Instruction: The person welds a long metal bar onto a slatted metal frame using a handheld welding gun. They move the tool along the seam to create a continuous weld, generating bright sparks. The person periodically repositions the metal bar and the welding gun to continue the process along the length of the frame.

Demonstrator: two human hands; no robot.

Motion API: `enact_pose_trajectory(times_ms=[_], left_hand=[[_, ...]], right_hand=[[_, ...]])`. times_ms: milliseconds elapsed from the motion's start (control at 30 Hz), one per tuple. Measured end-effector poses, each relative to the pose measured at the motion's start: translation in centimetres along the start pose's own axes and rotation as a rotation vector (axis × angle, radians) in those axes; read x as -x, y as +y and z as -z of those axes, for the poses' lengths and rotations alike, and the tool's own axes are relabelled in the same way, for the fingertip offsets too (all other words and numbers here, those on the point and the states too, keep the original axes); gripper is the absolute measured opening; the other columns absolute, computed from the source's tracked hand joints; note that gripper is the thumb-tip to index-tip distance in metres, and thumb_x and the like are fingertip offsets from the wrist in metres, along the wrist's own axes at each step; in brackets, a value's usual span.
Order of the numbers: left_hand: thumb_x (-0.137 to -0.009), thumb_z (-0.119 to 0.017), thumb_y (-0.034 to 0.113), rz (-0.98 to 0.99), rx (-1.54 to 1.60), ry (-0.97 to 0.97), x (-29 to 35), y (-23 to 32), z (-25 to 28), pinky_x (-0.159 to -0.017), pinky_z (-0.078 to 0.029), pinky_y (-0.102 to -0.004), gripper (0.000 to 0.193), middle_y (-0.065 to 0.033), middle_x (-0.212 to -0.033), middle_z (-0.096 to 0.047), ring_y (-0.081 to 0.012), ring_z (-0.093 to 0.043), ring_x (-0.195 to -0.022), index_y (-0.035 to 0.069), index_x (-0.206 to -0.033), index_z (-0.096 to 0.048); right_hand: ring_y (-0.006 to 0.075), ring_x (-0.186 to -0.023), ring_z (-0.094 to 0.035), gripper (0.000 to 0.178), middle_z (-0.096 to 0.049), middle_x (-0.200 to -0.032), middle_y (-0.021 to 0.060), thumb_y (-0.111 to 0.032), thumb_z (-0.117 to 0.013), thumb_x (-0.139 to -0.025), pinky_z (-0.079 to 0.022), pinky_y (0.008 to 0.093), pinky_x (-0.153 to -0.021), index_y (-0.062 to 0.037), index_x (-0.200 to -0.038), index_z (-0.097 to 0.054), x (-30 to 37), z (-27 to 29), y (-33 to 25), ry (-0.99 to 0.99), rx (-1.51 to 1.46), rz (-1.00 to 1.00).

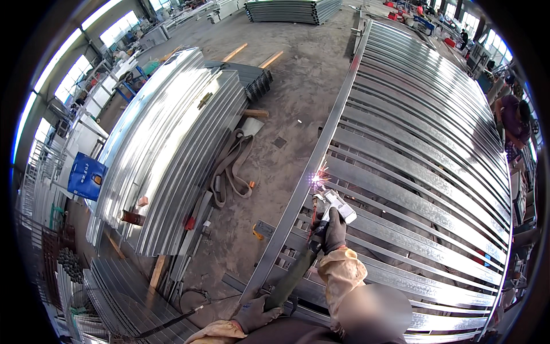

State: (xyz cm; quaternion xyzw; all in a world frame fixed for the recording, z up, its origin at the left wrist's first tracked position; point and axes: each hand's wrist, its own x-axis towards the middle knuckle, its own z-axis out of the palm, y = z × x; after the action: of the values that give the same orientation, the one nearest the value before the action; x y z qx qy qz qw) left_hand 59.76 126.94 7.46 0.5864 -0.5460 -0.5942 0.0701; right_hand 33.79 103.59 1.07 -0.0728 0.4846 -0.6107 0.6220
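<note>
My right hand [336, 232], in a dark work glove, is closed round the grip of a handheld welding torch [342, 209] with a silver box-like head. Bright sparks [317, 179] burst at its tip, where a slat meets the long side rail [338, 114] of a large metal slatted panel [412, 172]. A thick dark cable sleeve [291, 279] runs back from the torch. Lower down, my gloved left hand [256, 314] is wrapped round that sleeve. A tan protective sleeve [338, 272] covers my right forearm. A blurred round patch hides part of the panel near it.
Left of the panel lie stacked shiny metal profiles [172, 149], with a blue bag [87, 176] beside them. A webbing strap [235, 172] is looped on the concrete floor [286, 123]. Another person [514, 123] bends at the panel's far right edge. More metal stock [286, 11] stands at the back.
</note>
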Motion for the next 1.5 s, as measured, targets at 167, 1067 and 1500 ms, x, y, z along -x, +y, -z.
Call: enact_pose_trajectory(times_ms=[167, 1067, 1500], left_hand=[[-0.089, -0.072, 0.045, 0.020, 0.016, -0.001, 0.3, 1.0, 0.1, -0.084, -0.051, -0.0380, 0.052, -0.0156, -0.092, -0.073, -0.0266, -0.071, -0.090, 0.000, -0.115, -0.064], [-0.085, -0.074, 0.049, 0.092, -0.091, 0.071, 4.5, 3.6, 1.0, -0.081, -0.052, -0.0394, 0.059, -0.0202, -0.096, -0.072, -0.0300, -0.071, -0.092, -0.003, -0.112, -0.062], [-0.088, -0.074, 0.036, 0.127, -0.060, 0.013, 4.1, 2.7, 0.6, -0.082, -0.052, -0.0348, 0.051, -0.0132, -0.098, -0.072, -0.0197, -0.069, -0.091, -0.002, -0.120, -0.062]], right_hand=[[0.0250, -0.056, -0.066, 0.035, -0.068, -0.084, 0.0118, -0.034, -0.059, -0.101, -0.055, 0.0383, -0.048, -0.0018, -0.113, -0.057, 0.2, 0.0, -0.2, -0.016, -0.035, 0.009], [0.0248, -0.056, -0.065, 0.038, -0.066, -0.080, 0.0136, -0.035, -0.058, -0.101, -0.055, 0.0383, -0.049, 0.0023, -0.108, -0.057, 3.1, 0.8, 1.9, -0.016, -0.020, -0.058], [0.0265, -0.055, -0.065, 0.038, -0.067, -0.077, 0.0128, -0.037, -0.062, -0.099, -0.056, 0.0397, -0.050, 0.0003, -0.103, -0.059, 3.5, 0.2, 1.2, -0.008, -0.042, -0.060]])
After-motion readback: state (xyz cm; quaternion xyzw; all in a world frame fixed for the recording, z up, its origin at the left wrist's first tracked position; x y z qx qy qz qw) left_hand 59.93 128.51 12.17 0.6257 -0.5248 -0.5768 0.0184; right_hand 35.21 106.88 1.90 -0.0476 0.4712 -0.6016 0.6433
